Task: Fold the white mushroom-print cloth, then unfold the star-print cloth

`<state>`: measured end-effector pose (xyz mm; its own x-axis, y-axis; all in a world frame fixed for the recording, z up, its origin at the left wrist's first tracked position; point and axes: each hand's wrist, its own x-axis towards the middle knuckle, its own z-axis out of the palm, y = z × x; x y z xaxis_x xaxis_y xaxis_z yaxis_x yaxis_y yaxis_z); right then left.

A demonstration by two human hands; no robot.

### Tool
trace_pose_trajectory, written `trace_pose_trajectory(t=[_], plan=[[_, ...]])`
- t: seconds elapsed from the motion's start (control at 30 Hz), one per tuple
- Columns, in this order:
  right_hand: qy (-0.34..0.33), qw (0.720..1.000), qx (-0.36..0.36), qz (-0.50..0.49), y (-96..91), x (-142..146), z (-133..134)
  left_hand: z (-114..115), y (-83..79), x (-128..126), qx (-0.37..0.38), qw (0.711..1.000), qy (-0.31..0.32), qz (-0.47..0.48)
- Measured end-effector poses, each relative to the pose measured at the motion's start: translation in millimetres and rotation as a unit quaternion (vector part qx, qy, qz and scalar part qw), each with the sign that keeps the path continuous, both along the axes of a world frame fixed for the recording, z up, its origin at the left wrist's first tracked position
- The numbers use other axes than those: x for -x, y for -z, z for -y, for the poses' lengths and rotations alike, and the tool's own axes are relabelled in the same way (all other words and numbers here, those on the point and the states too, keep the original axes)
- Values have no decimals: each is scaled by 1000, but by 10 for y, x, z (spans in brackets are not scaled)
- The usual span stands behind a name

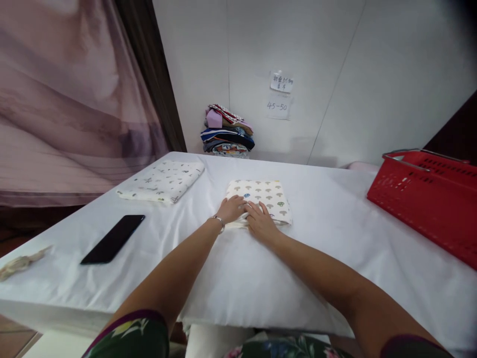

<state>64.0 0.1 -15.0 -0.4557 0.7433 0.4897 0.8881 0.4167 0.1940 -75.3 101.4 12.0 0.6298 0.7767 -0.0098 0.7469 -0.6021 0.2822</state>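
A folded white cloth (266, 191) with a mushroom print lies in the middle of the white-covered table. Both my hands rest on its near edge, side by side with the fingertips almost meeting. My left hand (231, 209), with a bracelet at the wrist, lies on the near left corner, fingers stretched out over the fabric. Fingers spread, my right hand (260, 221) presses on the near edge. Neither hand appears to grip the cloth. Further left, a second folded white cloth (164, 181) with a small scattered print lies flat.
A black phone (114, 239) lies at the left, with a beige bundle (22, 263) near the left edge. At the right stands a red basket (428, 199) with a metal handle. A stack of folded fabrics (228, 132) rises behind the table (316, 209), against the wall.
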Motion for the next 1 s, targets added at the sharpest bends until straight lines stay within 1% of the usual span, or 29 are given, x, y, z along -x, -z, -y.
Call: trace_pose_trajectory(t=[0.1, 0.2, 0.33, 0.47, 0.53, 0.63, 0.73, 0.8, 0.9, 1.0], plan=[[27, 1000, 4, 8, -10, -49, 25, 18, 18, -8, 3, 1000, -6, -1], [54, 998, 7, 29, -34, -159, 93, 24, -11, -15, 7, 1000, -10, -8], [80, 995, 4, 54, -77, -353, 228, 35, -105, -65, 17, 999, -20, -31], [108, 993, -1, 51, -94, -489, 317, 74, -222, -215, 25, 997, -44, -55], [114, 992, -3, 47, -93, -519, 333, 111, -255, -300, 22, 996, -60, -65], [95, 994, -3, 50, -83, -541, 346, 181, -241, -385, -1, 995, -77, -71], [53, 997, -3, 49, -60, -572, 366, 242, -178, -410, -25, 994, -83, -68], [38, 998, -6, 39, -39, -599, 380, 269, -141, -415, -33, 994, -85, -64], [42, 999, -1, 25, -18, -628, 395, 280, -118, -413, -35, 994, -88, -56], [47, 999, 24, 14, -30, -643, 426, 262, -129, -351, -25, 996, -71, -37]])
